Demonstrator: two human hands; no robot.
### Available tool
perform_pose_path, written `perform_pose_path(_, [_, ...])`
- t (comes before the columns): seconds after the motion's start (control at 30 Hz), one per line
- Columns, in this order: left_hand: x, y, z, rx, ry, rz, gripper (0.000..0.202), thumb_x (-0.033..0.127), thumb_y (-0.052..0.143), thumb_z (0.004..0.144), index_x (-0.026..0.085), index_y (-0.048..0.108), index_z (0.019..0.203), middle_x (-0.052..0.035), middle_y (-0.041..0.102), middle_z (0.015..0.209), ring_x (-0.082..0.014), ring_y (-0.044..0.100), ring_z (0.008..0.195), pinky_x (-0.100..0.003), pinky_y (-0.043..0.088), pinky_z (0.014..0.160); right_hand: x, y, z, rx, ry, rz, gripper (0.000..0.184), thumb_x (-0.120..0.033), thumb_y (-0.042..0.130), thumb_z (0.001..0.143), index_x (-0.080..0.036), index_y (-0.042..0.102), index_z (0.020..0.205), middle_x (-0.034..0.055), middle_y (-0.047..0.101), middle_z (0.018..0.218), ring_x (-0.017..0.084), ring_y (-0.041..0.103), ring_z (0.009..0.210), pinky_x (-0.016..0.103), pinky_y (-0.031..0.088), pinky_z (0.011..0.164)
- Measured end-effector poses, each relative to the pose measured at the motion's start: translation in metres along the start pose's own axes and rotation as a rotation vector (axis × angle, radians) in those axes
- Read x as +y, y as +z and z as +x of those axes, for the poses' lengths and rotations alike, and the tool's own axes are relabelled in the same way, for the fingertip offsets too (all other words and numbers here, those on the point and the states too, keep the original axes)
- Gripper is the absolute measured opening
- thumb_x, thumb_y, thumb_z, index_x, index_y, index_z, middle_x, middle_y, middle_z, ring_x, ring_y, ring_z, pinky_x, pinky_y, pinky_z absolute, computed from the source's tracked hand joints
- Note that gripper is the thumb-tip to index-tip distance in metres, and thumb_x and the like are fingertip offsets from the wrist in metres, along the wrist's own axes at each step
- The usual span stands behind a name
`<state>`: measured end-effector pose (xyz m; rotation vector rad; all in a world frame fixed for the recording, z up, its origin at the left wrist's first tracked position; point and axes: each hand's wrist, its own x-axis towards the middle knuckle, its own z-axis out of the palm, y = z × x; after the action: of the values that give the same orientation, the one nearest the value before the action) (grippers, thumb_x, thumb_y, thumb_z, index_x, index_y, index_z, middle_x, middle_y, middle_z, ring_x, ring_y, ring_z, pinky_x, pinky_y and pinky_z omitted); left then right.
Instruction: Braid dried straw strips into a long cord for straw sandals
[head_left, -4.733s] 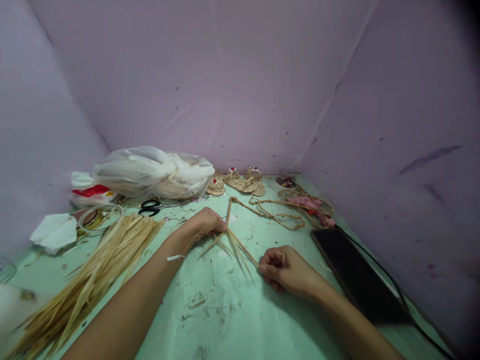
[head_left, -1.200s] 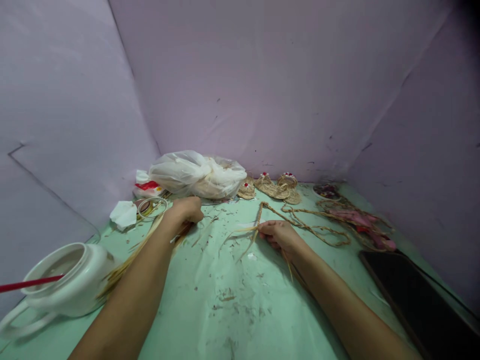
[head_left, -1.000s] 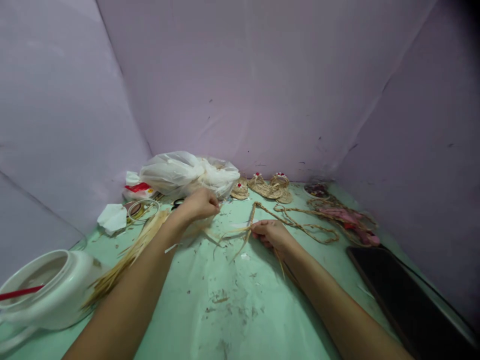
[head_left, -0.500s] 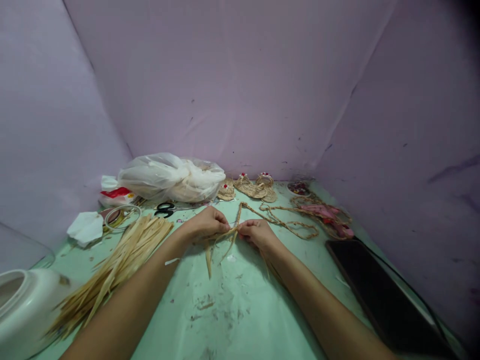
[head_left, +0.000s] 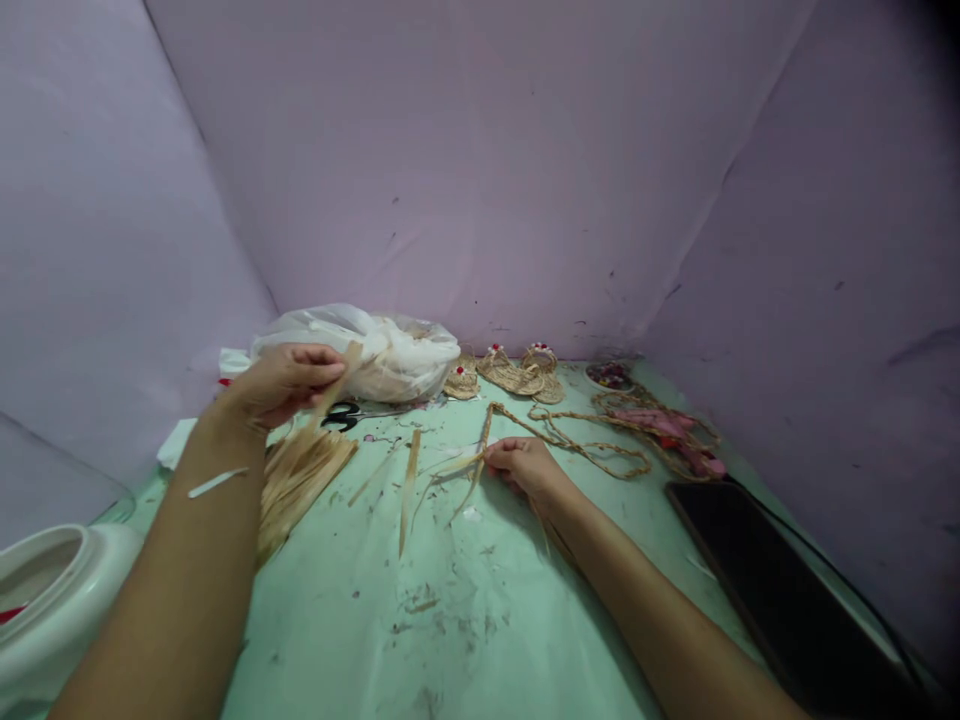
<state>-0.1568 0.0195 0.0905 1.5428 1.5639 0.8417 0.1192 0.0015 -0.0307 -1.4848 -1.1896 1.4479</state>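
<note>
My left hand (head_left: 296,380) is raised over a bundle of dry, straw-coloured fibre strips (head_left: 304,485). Its fingers pinch one flat strip (head_left: 337,385), whose lower part runs down toward the bundle. At the middle of the table my right hand (head_left: 525,465) grips the end of a braided fibre cord (head_left: 486,425), with thin loose strands sticking out leftward from the fingers. From there the cord goes up, bends and trails off to the right. A separate flat strip (head_left: 410,490) lies on the table between my hands.
Black-handled scissors (head_left: 341,415) and a knotted white plastic bag (head_left: 375,350) lie behind my left hand. Small woven slippers with beads (head_left: 510,372) stand by the back wall. A dish of beads (head_left: 609,376), a pink item (head_left: 664,430) and a black phone (head_left: 772,580) are on the right; a white pot (head_left: 67,600) is at left.
My left hand has left the cord's end and moved left and up to the bundle, where it now pinches a strip. My right hand still holds the cord in nearly the same place.
</note>
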Motion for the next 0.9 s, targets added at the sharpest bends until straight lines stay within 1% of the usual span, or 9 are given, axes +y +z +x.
perform_pose_path(0.07, [-0.003, -0.012, -0.001, 0.080, -0.101, 0.198, 0.022, 0.029, 0.054, 0.065, 0.014, 0.058, 0.079, 0.0025, 0.052, 0.057, -0.0075, 0.045, 0.056, -0.019, 0.036, 0.055, -0.001, 0.001, -0.001, 0.003, 0.003, 0.000, 0.004, -0.017, 0.053, 0.056, -0.013, 0.055, 0.056, -0.0039, 0.045, 0.040, 0.002, 0.023, 0.030, 0.020, 0.011, 0.034])
perform_pose_path(0.13, [-0.005, -0.008, 0.002, 0.072, -0.201, 0.486, 0.022, 0.028, 0.055, 0.063, 0.011, 0.061, 0.076, 0.0022, 0.053, 0.055, -0.0091, 0.047, 0.057, -0.018, 0.035, 0.055, -0.001, 0.001, -0.001, 0.009, 0.009, -0.003, 0.005, -0.016, 0.053, 0.056, -0.013, 0.055, 0.057, -0.0037, 0.046, 0.041, 0.002, 0.023, 0.030, 0.020, 0.011, 0.034])
perform_pose_path(0.27, [-0.004, 0.036, 0.013, 0.140, -0.182, 0.848, 0.021, 0.024, 0.055, 0.057, 0.012, 0.064, 0.071, -0.0042, 0.060, 0.062, -0.0158, 0.052, 0.060, -0.023, 0.036, 0.054, -0.001, 0.000, -0.001, -0.005, 0.007, 0.008, 0.005, -0.018, 0.053, 0.056, -0.013, 0.054, 0.056, -0.0038, 0.046, 0.041, 0.002, 0.023, 0.030, 0.020, 0.010, 0.034])
perform_pose_path(0.4, [-0.005, 0.077, 0.015, -0.355, -0.074, 0.895, 0.016, 0.022, 0.056, 0.051, 0.014, 0.064, 0.063, -0.0022, 0.060, 0.059, -0.0142, 0.050, 0.055, -0.021, 0.034, 0.049, -0.001, -0.001, -0.002, -0.016, 0.019, 0.021, 0.005, -0.018, 0.052, 0.056, -0.013, 0.053, 0.055, -0.0036, 0.046, 0.042, 0.002, 0.023, 0.030, 0.019, 0.010, 0.034])
perform_pose_path(0.5, [-0.006, 0.086, 0.010, -0.574, 0.009, 0.901, 0.012, 0.020, 0.056, 0.048, 0.016, 0.062, 0.058, 0.0002, 0.058, 0.056, -0.0127, 0.049, 0.054, -0.020, 0.033, 0.047, -0.003, -0.002, -0.002, -0.029, 0.023, 0.026, 0.005, -0.017, 0.052, 0.056, -0.012, 0.055, 0.058, -0.0037, 0.046, 0.042, 0.002, 0.022, 0.030, 0.020, 0.009, 0.034])
perform_pose_path(0.57, [-0.007, 0.088, 0.007, -0.592, 0.003, 0.880, 0.011, 0.023, 0.056, 0.049, 0.016, 0.061, 0.057, 0.0008, 0.057, 0.054, -0.0120, 0.048, 0.051, -0.020, 0.032, 0.046, -0.004, -0.002, -0.002, -0.036, 0.023, 0.036, 0.005, -0.017, 0.053, 0.056, -0.012, 0.055, 0.058, -0.0036, 0.046, 0.042, 0.002, 0.022, 0.030, 0.020, 0.009, 0.034])
perform_pose_path(0.67, [-0.009, 0.098, 0.005, -0.487, -0.118, 0.908, 0.018, 0.033, 0.057, 0.053, 0.015, 0.057, 0.051, -0.0011, 0.055, 0.049, -0.0129, 0.047, 0.045, -0.023, 0.033, 0.044, -0.006, -0.001, -0.004, -0.035, 0.030, 0.051, 0.004, -0.016, 0.053, 0.056, -0.012, 0.054, 0.058, -0.0035, 0.047, 0.042, 0.001, 0.023, 0.029, 0.019, 0.010, 0.033])
perform_pose_path(0.77, [-0.011, 0.106, 0.008, -0.459, -0.172, 0.955, 0.012, 0.025, 0.057, 0.049, 0.015, 0.053, 0.046, -0.0024, 0.053, 0.046, -0.0140, 0.047, 0.042, -0.024, 0.033, 0.043, -0.006, -0.001, -0.004, -0.032, 0.034, 0.057, 0.003, -0.016, 0.054, 0.056, -0.012, 0.053, 0.056, -0.0037, 0.046, 0.041, 0.001, 0.023, 0.029, 0.019, 0.010, 0.033])
perform_pose_path(0.9, [-0.008, 0.086, 0.013, -0.505, -0.094, 0.575, 0.005, 0.019, 0.055, 0.051, 0.014, 0.055, 0.050, 0.0004, 0.049, 0.043, -0.0093, 0.042, 0.041, -0.020, 0.031, 0.040, -0.006, -0.001, -0.003, -0.032, 0.022, 0.045, 0.004, -0.015, 0.053, 0.057, -0.012, 0.054, 0.057, -0.0033, 0.047, 0.041, 0.002, 0.024, 0.029, 0.019, 0.011, 0.033])
